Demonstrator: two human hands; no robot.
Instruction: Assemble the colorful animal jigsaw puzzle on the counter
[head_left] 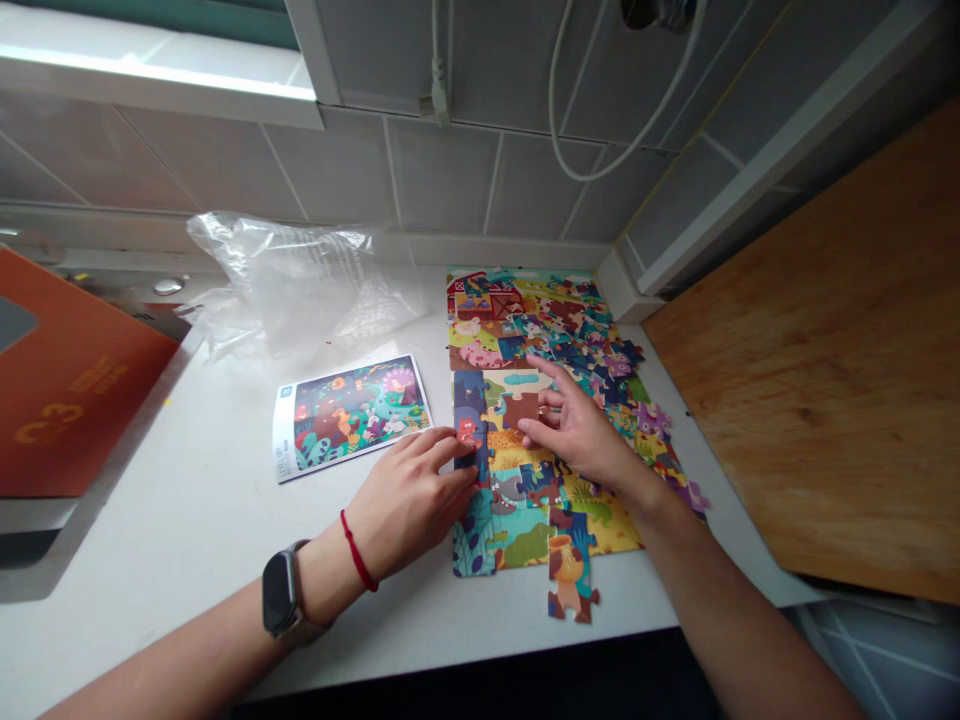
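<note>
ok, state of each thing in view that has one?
Loose pieces: heaped, overlapping
Left hand: on left strip, thumb hidden
Right hand: over pieces, thumb and index apart
Card: picture up
Bag: crumpled
Box: open or shut unclear
Watch: worn, screen dark
Bracelet: worn
Cable: hanging looped

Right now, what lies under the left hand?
The left hand rests partly over a strip of puzzle pieces; parts of the strip and the white counter show around it. Whatever its palm and fingers cover is hidden.
</note>
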